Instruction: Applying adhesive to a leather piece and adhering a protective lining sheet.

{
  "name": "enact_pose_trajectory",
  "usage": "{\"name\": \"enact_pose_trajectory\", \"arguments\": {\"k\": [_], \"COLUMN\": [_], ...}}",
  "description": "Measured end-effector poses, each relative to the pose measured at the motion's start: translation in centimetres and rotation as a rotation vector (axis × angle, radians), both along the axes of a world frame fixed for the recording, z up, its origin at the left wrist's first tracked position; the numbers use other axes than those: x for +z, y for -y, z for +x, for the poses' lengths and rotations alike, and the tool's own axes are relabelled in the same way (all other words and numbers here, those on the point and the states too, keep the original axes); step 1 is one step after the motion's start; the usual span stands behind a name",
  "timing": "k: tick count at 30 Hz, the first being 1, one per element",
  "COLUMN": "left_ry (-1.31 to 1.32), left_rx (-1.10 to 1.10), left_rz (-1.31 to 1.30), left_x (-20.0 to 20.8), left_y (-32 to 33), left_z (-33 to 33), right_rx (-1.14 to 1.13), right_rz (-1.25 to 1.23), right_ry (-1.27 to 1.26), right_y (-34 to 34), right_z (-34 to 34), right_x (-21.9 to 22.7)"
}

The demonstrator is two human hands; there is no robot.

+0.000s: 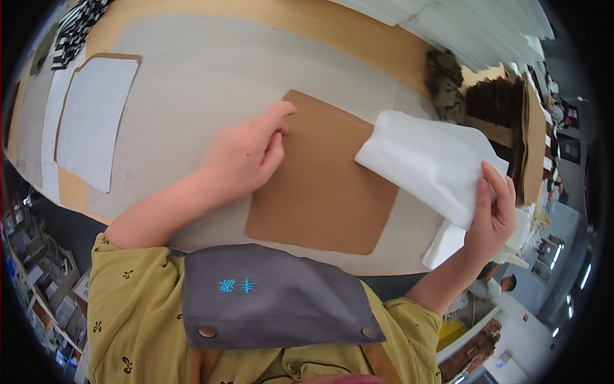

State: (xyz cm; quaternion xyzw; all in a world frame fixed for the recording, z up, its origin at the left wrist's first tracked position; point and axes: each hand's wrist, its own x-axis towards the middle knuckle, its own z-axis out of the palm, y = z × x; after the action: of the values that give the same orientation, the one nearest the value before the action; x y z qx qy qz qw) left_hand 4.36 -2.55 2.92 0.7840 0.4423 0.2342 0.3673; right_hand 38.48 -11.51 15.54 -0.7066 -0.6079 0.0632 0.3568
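A brown card template (323, 185) with rounded corners lies flat on the grey mat (211, 77). My left hand (246, 153) rests on its left edge, fingers curled, the fingertips pressing near the upper corner. My right hand (491, 214) is raised to the right and pinches a white fabric piece (428, 160). The fabric hangs lifted, and its left end droops onto the template's right edge.
A second brown template topped with a white piece (96, 118) lies at the far left. A stack of brown templates (505, 115) and a camouflage bundle (446, 86) sit at the back right, with white sheets (467, 25) behind. More white pieces (448, 243) lie under my right hand.
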Motion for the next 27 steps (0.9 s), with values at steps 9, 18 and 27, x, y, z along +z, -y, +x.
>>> {"name": "enact_pose_trajectory", "arguments": {"k": [9,18,27], "left_ry": [-0.111,-0.283,0.618], "left_rx": [-0.077,-0.128,-0.307], "left_rz": [0.405,0.649,-0.947], "left_x": [0.3,1.3,2.9], "left_y": [0.1,1.2,3.8], "left_z": [-0.2,-0.6,1.0], "right_rx": [0.139,0.259,0.403], "right_rz": [-0.034,0.115,0.195], "right_ry": [0.330,0.514,0.446], "right_y": [0.7,1.8,4.2], "right_z": [-3.0,-5.2,-8.2], "right_x": [3.4,6.6,9.1]}}
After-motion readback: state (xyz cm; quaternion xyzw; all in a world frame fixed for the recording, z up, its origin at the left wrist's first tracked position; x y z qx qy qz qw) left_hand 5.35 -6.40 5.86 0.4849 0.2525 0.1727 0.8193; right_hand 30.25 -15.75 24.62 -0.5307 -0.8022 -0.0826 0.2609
